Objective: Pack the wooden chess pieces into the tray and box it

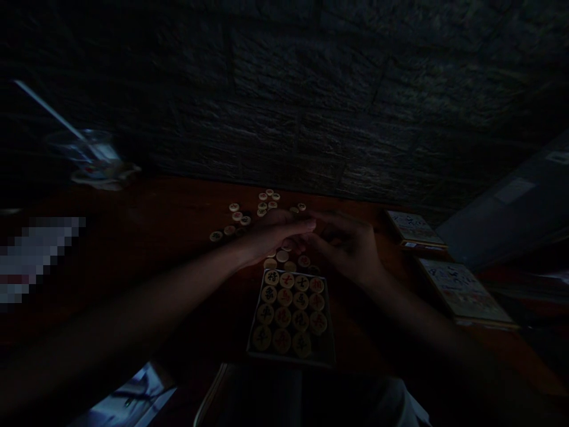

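Note:
The scene is very dark. A shallow box [329, 332] near the table's front edge holds several round pale game discs [284, 308] with red or black characters. Just beyond it my left hand [275, 231] and my right hand [351, 246] meet above a few loose discs [284, 258]. The left hand's fingers stretch rightward, pressed together. My right hand's fingers curl toward the left fingertips; whether either hand holds a disc is hidden. More loose discs [262, 207] lie scattered farther back.
The dark wooden table [169, 225] stands against a stone wall. A clear plastic cup [89, 151] with a straw is at the back left. Two flat printed boxes [415, 228] [462, 290] lie at the right. A pale paper [128, 400] sits at the bottom left.

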